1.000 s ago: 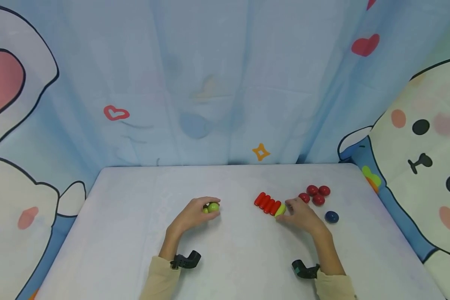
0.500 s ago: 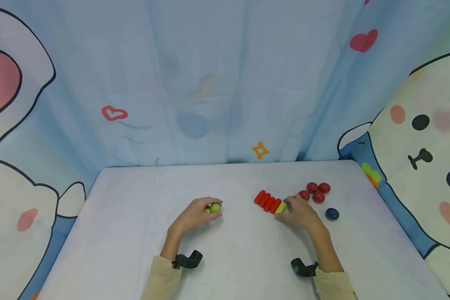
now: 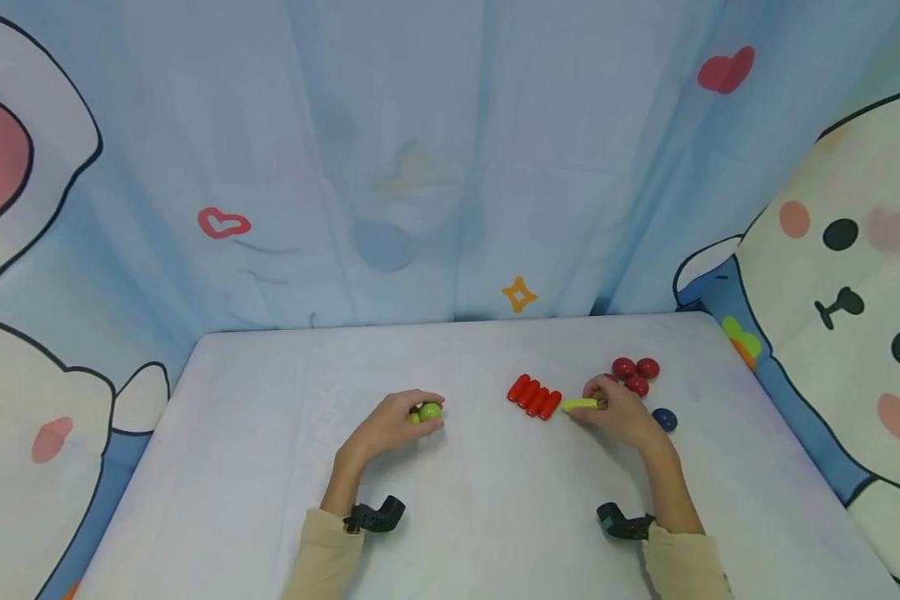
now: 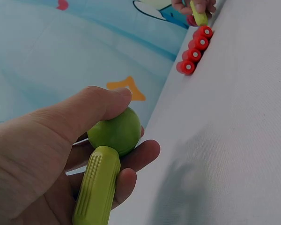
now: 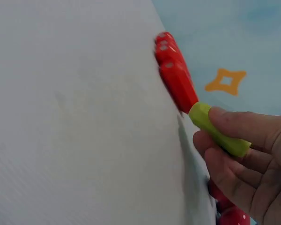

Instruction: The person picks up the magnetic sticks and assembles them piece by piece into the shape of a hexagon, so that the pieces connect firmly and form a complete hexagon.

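Two items, a green ball (image 4: 114, 133) and a ribbed yellow-green cylinder (image 4: 98, 185), are grasped together in the left hand (image 3: 393, 425). The right hand (image 3: 622, 410) pinches a second yellow-green cylinder (image 5: 220, 130) between thumb and fingers, just beside the end of four red cylinders (image 3: 537, 402) lying side by side on the white table (image 3: 480, 517). Beyond the right hand sit red balls (image 3: 636, 386) (one mostly hidden behind it). A blue ball (image 3: 665, 419) lies near the same hand.

No text, brand or number can be read, whether on the head view's curtain (image 3: 435, 117) at twelve o'clock or the wrist cameras (image 3: 381, 515) at seven and five.
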The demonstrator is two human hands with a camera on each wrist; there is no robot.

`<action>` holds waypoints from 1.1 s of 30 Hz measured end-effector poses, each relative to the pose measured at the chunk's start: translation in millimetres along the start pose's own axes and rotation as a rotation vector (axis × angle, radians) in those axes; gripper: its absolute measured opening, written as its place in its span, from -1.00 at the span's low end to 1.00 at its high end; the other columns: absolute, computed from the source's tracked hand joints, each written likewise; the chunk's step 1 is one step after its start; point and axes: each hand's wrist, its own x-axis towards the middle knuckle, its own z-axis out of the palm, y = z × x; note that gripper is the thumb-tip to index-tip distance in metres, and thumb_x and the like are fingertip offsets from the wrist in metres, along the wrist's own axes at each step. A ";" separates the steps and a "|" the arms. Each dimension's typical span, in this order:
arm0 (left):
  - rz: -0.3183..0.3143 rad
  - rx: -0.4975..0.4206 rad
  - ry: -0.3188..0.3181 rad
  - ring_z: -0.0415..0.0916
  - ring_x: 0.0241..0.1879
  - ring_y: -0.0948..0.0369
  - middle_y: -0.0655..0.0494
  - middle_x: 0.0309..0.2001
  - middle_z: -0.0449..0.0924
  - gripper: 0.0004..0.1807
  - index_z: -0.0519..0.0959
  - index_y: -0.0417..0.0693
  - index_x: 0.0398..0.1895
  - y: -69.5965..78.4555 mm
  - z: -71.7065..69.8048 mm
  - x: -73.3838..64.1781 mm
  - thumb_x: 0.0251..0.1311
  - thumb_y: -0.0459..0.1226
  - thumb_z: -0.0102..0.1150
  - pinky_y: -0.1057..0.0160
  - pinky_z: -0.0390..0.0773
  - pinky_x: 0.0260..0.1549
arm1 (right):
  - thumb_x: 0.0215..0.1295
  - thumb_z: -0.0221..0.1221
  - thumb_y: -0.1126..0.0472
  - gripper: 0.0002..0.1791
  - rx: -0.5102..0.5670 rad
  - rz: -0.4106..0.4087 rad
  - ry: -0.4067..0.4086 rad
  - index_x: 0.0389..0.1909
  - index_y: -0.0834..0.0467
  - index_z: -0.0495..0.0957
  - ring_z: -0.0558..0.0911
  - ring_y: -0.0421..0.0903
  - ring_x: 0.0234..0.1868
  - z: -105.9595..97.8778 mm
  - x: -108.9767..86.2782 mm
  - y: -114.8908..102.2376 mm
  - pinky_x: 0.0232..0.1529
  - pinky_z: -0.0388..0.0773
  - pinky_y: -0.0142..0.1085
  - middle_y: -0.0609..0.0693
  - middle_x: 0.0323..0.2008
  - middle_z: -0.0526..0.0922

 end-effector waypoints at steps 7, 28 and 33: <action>-0.008 -0.003 -0.005 0.48 -0.14 0.24 0.03 0.09 0.61 -0.58 0.55 -0.12 0.16 -0.4 -0.9 1.9 0.28 -0.16 0.20 0.34 0.50 -0.17 | 0.25 0.27 -0.01 -0.52 0.096 -0.015 0.087 0.07 0.19 0.51 0.56 0.09 -0.02 -16.9 -4.4 2.8 -0.11 0.61 -0.38 0.21 -0.01 0.56; -0.027 -0.110 0.060 0.60 -0.01 0.17 0.15 0.00 0.65 -0.58 0.52 0.02 0.11 2.1 2.9 2.1 0.24 -0.04 0.23 0.22 0.57 -0.05 | 0.24 0.25 -0.11 -0.41 0.514 -0.071 0.197 0.15 0.19 0.49 0.65 -0.43 -0.18 9.6 -3.2 -31.1 -0.09 0.54 -0.61 0.09 0.05 0.57; -0.041 -0.115 0.094 0.58 -0.16 0.21 0.11 -0.07 0.64 -0.62 0.57 0.02 0.05 1.3 1.8 2.3 0.24 -0.03 0.23 0.32 0.55 -0.27 | 0.24 0.25 -0.11 -0.39 0.554 -0.066 0.215 0.16 0.21 0.49 0.66 -0.44 -0.18 12.9 -1.6 -33.3 -0.08 0.53 -0.61 -0.06 -0.02 0.59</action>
